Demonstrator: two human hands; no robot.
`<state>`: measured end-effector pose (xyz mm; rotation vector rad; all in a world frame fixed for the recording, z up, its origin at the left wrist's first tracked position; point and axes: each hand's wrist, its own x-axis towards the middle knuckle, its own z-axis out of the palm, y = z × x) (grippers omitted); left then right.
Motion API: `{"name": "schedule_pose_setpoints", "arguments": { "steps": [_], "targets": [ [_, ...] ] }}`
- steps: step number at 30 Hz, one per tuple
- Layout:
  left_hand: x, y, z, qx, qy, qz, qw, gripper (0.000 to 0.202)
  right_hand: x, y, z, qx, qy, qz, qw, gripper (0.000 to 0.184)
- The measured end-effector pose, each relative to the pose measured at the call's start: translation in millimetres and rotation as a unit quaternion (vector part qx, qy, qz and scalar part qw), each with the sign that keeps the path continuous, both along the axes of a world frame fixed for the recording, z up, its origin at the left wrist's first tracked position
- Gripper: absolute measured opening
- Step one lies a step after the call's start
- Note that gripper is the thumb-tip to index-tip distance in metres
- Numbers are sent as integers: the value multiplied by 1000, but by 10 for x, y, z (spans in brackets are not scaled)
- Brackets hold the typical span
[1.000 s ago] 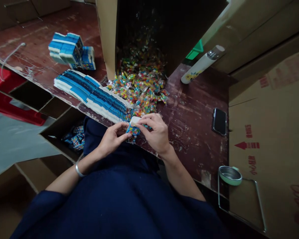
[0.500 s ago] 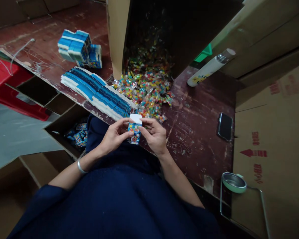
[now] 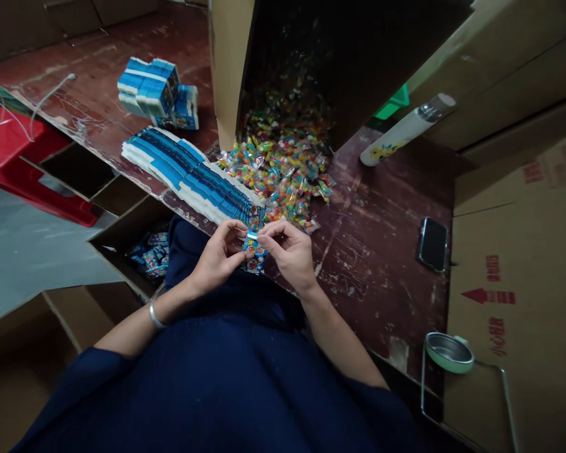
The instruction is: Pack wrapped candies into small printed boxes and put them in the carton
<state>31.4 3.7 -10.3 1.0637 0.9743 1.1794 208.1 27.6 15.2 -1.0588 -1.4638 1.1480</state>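
Note:
Both hands hold a small blue printed carton (image 3: 253, 255) at the near edge of a dark red table (image 3: 368, 251). My left hand (image 3: 219, 255) pinches its left side and my right hand (image 3: 290, 251) presses on its top end, where the white flap no longer shows. Just beyond my hands lies a fanned row of flat blue-and-white cartons (image 3: 188, 179). A heap of small clear packets of coloured candy (image 3: 280, 167) spills from a tipped cardboard box (image 3: 226, 69) behind it.
Folded blue cartons (image 3: 158, 94) are stacked at the far left. An open box of filled cartons (image 3: 148, 255) sits below the table edge by my left arm. A white bottle (image 3: 403, 129), a phone (image 3: 432, 242) and a green-rimmed metal cup (image 3: 449, 352) are at the right, beside large cardboard boxes (image 3: 523, 251).
The carton's white top flap stood open half a second ago; it is now folded down under my fingers. The view has drifted slightly.

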Motion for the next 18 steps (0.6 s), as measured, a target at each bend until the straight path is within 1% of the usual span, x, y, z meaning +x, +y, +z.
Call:
{"name": "schedule_pose_setpoints", "arguments": {
  "steps": [2,4,8,11,15,16,18],
  "targets": [
    [-45,5,-9,8,24,-13,1000,46,18,56,29,-39,-17,3,999,35],
    [-92,15,-10,16,41,-35,998,48,54,117,38,-63,-32,16,997,35],
    [-155,33,29,30,32,-79,996,54,110,207,27,-63,-46,38,996,31],
    [-156,30,48,33,32,-80,996,53,90,187,37,-19,-65,43,997,28],
    [-139,27,46,33,55,-65,996,34,49,87,66,104,-117,63,986,23],
    [-164,36,60,32,61,-66,995,32,55,76,64,121,-128,77,981,20],
    [-304,71,124,39,90,-67,993,31,98,91,34,119,-140,90,979,16]
  ]
}}
